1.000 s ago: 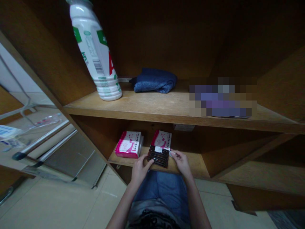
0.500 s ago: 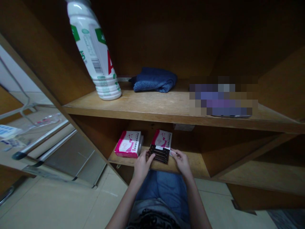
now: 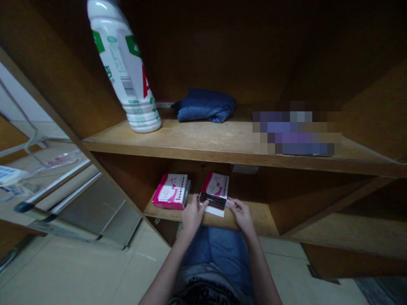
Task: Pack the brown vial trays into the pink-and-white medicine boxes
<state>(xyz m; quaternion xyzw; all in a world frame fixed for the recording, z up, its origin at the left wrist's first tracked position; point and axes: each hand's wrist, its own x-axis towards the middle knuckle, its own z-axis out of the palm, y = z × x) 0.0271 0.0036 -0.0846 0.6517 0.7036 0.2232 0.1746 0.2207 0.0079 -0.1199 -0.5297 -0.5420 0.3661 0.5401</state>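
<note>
A storage room: open wooden shelves [image 3: 203,144] above a tiled floor [image 3: 143,267].

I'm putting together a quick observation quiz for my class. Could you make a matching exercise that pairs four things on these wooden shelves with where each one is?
Things:
1. White plastic bottle
2. Blue towel
3. Pink-and-white box
4. Dark ribbed strip

Places:
A. Lower shelf, left of both hands
B. Between the left hand and right hand
C. Upper shelf, towards the left end
D. Upper shelf, folded, towards the middle

Pairs: 1-C, 2-D, 3-A, 4-B
</note>
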